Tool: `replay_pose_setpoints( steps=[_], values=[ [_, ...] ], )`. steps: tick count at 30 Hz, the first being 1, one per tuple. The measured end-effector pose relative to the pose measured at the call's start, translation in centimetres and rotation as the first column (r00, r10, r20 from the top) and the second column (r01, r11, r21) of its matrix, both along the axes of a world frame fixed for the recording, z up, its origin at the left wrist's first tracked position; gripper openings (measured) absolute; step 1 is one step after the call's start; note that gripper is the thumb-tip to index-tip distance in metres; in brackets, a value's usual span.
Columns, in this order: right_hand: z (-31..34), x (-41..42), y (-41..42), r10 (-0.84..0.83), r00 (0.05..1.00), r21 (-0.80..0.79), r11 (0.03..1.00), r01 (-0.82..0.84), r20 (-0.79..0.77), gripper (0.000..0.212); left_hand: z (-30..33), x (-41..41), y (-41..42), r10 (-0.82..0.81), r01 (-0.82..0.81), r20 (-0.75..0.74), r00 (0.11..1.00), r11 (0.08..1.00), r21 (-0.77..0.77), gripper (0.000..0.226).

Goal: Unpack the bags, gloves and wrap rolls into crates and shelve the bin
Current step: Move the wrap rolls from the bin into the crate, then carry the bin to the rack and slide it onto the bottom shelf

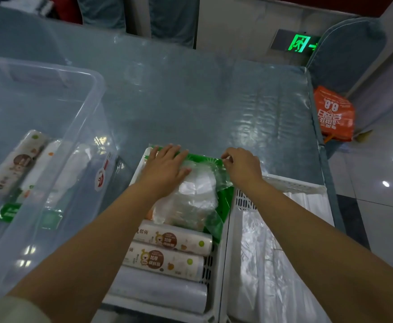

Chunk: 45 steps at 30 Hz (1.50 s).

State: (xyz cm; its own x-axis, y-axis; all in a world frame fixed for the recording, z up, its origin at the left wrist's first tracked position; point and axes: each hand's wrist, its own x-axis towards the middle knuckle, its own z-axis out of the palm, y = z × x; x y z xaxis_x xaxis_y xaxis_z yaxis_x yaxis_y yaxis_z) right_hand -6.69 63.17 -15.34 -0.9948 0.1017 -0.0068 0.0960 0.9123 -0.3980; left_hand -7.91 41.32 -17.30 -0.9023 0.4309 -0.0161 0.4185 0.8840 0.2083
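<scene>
A white slotted crate (221,264) stands in front of me. At its far end lies a green-edged pack of clear plastic gloves (198,194). My left hand (165,166) lies flat on the pack with straight fingers. My right hand (242,166) pinches the pack's far right corner. Three wrap rolls (167,255) lie across the crate's near end, two with printed labels. A second white crate (293,186) to the right holds clear plastic bags (272,264). The big clear bin (93,117) on the left still holds rolls (20,159) and green-labelled packs (9,212).
The table (202,101) has a shiny blue-grey plastic cover. Its right edge drops to a tiled floor. An orange printed bag (333,115) hangs by a grey padded chair (347,52) at the far right corner.
</scene>
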Motion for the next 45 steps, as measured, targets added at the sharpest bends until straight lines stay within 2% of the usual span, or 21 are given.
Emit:
replay_pose_setpoints(
  steps=[5,9,15,19,22,24,26,28,33,39,42,45],
  values=[
    [0.0,0.8,0.0,0.026,0.997,-0.023,0.999,-0.025,0.067,0.016,-0.6,0.7,-0.5,-0.011,0.014,0.034,0.999,0.997,-0.074,0.055],
    [1.3,2.4,0.0,-0.001,0.999,-0.156,0.988,-0.005,-0.039,0.023,1.7,1.4,-0.3,0.053,-0.053,-0.018,0.998,0.999,-0.007,0.056],
    [2.8,6.3,-1.8,-0.019,0.99,-0.259,0.966,-0.018,-0.137,0.013,6.4,5.5,-0.4,0.101,-0.09,-0.106,0.989,0.99,0.104,0.047],
    [3.0,10.4,-4.7,0.084,0.989,-0.208,0.972,-0.109,-0.125,0.012,7.9,9.4,-2.0,0.106,-0.099,-0.063,0.992,0.99,0.104,0.044],
    [2.1,13.6,-8.0,0.257,0.955,-0.075,0.96,-0.27,-0.144,0.013,9.3,11.0,-3.5,0.126,-0.119,-0.057,0.99,0.987,0.106,0.042],
    [0.8,15.6,-10.6,0.39,0.919,0.055,0.92,-0.388,-0.054,0.03,10.8,11.7,-4.3,0.149,-0.138,-0.091,0.985,0.983,0.12,0.04],
    [-0.5,17.3,-12.4,0.432,0.901,0.144,0.889,-0.434,0.049,0.052,12.6,12.5,-5.2,0.169,-0.149,-0.145,0.975,0.979,0.136,0.037],
    [-1.5,18.4,-13.0,0.389,0.92,0.135,0.91,-0.392,0.046,0.062,14.4,13.3,-6.2,0.167,-0.14,-0.199,0.966,0.98,0.14,0.033],
    [-1.3,19.8,-13.5,0.227,0.968,0.093,0.967,-0.237,0.105,0.071,17.1,15.0,-9.1,0.086,-0.056,-0.269,0.959,0.992,0.117,0.027],
    [0.5,20.7,-15.9,0.11,0.98,0.071,0.99,-0.123,0.168,0.06,18.8,15.7,-14.9,0.024,0.002,-0.283,0.959,0.996,0.091,0.026],
    [2.3,20.6,-18.3,-0.005,0.994,0.018,1.0,0.003,0.105,0.053,19.7,15.2,-19.7,0.068,-0.031,-0.263,0.962,0.989,0.142,0.032],
    [5.2,20.0,-22.1,-0.017,1.0,-0.112,0.994,0.014,-0.024,0.046,20.2,14.7,-25.2,0.128,-0.079,-0.259,0.957,0.978,0.192,0.035]
  ],
)
